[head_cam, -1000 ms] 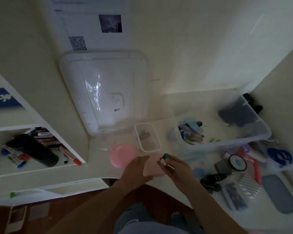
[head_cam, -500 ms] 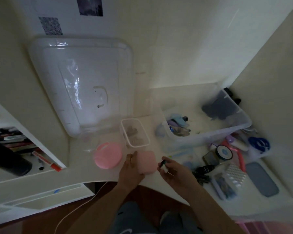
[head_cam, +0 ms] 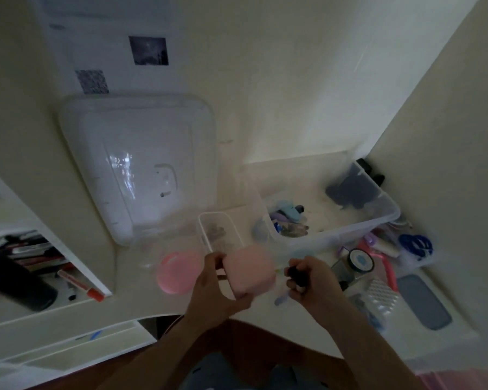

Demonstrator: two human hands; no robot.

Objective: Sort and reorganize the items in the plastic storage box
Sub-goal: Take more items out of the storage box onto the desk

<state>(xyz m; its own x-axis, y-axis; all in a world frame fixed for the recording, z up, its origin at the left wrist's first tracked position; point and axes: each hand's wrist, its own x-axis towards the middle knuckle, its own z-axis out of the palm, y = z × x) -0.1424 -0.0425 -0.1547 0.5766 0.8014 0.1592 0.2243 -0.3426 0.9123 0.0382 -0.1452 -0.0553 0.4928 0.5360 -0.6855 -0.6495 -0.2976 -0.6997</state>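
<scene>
Lifted off the counter since a second ago, the pink box sits gripped in the left hand; right hand, just beside, pinches a small dark item. Best steady the box, then drop it inside.

At my nine o'clock, a shelf cubby holds a red marker beside a dark cylinder.
</scene>
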